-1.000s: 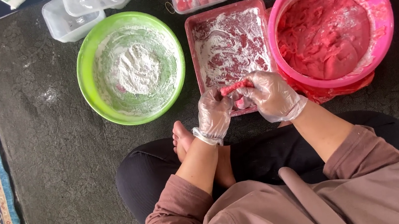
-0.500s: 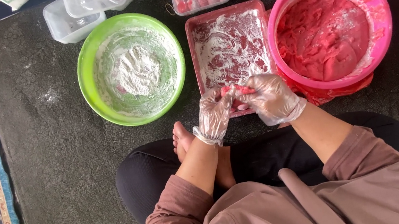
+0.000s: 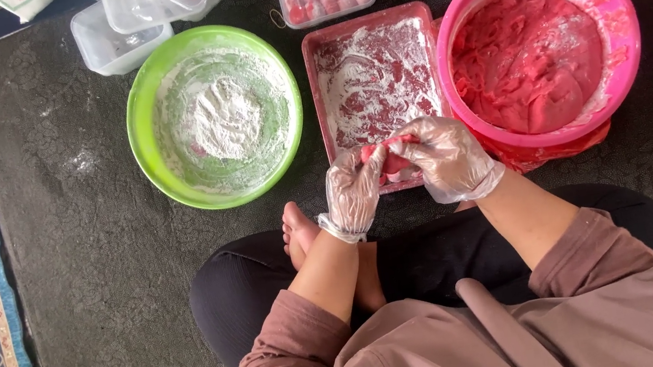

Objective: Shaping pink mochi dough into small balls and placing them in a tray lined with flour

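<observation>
- The dough piece [image 3: 391, 159] — soft, pink, a stubby lump — lay with its long axis running left to right, above the near edge of the floured tray [image 3: 375, 83].
- The left hand [image 3: 353, 192] and right hand [image 3: 446, 158], in thin clear gloves, pinched it from either end.
- Beside them sat a glossy pink bowl [image 3: 612, 7] of dough and a green bowl [image 3: 145, 132] of powdery flour.

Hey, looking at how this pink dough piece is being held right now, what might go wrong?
The dough piece is pinched between the left hand and right hand over the near rim of the floured tray; if the grip slips, it may land on the dark floor mat. The thin plastic gloves could stick to the dough. A forearm might also nudge the pink bowl.
</observation>
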